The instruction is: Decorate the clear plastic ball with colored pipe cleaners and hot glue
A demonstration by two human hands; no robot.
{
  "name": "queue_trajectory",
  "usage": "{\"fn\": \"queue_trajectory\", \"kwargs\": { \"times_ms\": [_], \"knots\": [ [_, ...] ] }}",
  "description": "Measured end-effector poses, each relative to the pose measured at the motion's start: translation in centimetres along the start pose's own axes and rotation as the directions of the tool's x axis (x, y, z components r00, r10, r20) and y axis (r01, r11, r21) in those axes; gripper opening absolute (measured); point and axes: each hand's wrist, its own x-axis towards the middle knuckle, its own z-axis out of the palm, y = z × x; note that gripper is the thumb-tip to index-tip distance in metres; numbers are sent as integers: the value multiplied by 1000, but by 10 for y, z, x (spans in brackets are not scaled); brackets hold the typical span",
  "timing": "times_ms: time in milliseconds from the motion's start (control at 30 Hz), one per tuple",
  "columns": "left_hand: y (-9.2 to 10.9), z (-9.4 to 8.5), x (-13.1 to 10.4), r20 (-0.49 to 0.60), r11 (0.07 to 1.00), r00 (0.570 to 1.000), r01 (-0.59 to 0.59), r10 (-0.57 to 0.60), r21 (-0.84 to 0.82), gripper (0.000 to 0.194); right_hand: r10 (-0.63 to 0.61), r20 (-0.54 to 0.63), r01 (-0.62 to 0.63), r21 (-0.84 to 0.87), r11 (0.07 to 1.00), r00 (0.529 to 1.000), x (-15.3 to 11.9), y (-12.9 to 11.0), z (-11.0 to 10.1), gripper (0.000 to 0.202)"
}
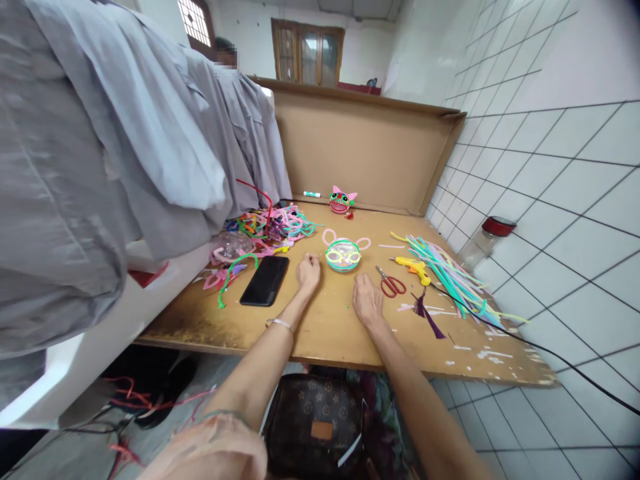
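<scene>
My left hand [309, 272] rests on the tabletop with its fingers curled in, and I see nothing in it. Close by on its right sits a round animal head of pipe cleaners [343, 255], with pink ear loops, a green rim and yellow eye rings; neither hand touches it. Nearer the table's front, my right hand [367, 299] lies with its fingers bent and together, and no object shows in it. Red-handled scissors [393, 285] lie just right of that hand. A yellow glue gun [411, 268] lies beyond them, its black cord running off right.
A black phone [265, 280] lies left of my left hand. Behind it is a heap of pipe cleaners [287, 223]. A bundle of pipe cleaners [445, 273], a purple tassel [427, 313] and a jar [483, 241] are at right. A finished-looking head [341, 199] stands by the cardboard [360, 153].
</scene>
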Motion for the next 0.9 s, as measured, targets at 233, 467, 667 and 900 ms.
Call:
{"fn": "queue_trajectory", "kwargs": {
  "times_ms": [233,467,667,900],
  "knots": [
    [-2,4,6,25,996,1000,4,-7,84,17,-12,-39,12,-9,1000,999,3,-2,-5,23],
    [-3,4,7,51,986,998,-51,43,156,35,146,43,-147,37,988,988,8,-2,-8,26],
    [-7,3,8,42,980,997,-73,67,183,44,177,92,-180,32,983,980,8,-3,-12,33],
    [-9,4,12,-12,983,998,-64,67,174,28,205,117,-210,34,977,972,8,-2,-15,31]
  ]
}}
